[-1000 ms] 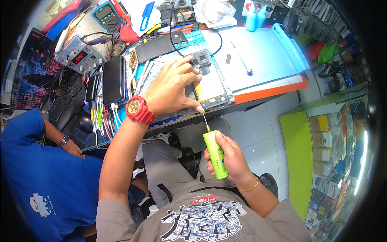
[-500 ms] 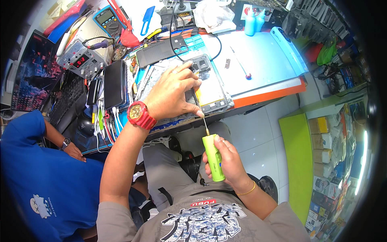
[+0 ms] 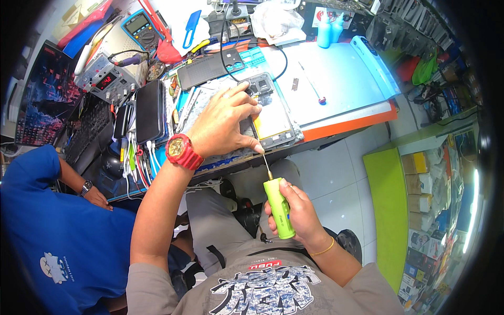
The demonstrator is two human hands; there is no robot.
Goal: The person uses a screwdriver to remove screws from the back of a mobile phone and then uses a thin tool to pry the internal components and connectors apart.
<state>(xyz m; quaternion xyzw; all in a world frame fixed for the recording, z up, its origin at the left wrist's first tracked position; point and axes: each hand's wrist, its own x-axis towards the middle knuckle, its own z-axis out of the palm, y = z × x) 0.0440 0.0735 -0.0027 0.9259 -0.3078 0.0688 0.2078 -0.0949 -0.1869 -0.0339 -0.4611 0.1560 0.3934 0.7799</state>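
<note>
My left hand (image 3: pixel 228 118), with a red watch (image 3: pixel 181 152) on the wrist, grips the left side of an opened phone (image 3: pixel 270 126), fingers bent over it and thumb at its lower left corner. The phone lies on a grey mat, showing its dark frame and a pale inner part with a yellow edge. My right hand (image 3: pixel 296 215) is wrapped round a lime-green handheld tool (image 3: pixel 278 223). Its thin metal shaft points up to beside my left thumb. Whether the tip touches the phone, I cannot tell.
A co-worker in blue (image 3: pixel 63 226) sits at left. The desk holds a laptop (image 3: pixel 47 94), power supply (image 3: pixel 105 79), multimeter (image 3: pixel 142 29), stacked phones (image 3: pixel 149 107), cables, a dark back panel (image 3: pixel 207 71), blue bottles (image 3: pixel 324 31) and a blue sheet (image 3: pixel 341 73). A green-edged display case (image 3: pixel 383 210) stands right.
Compared with a second ago, my right hand and the green tool sit a little lower in the picture. My left hand stays on the phone, and the whole view has shifted slightly.
</note>
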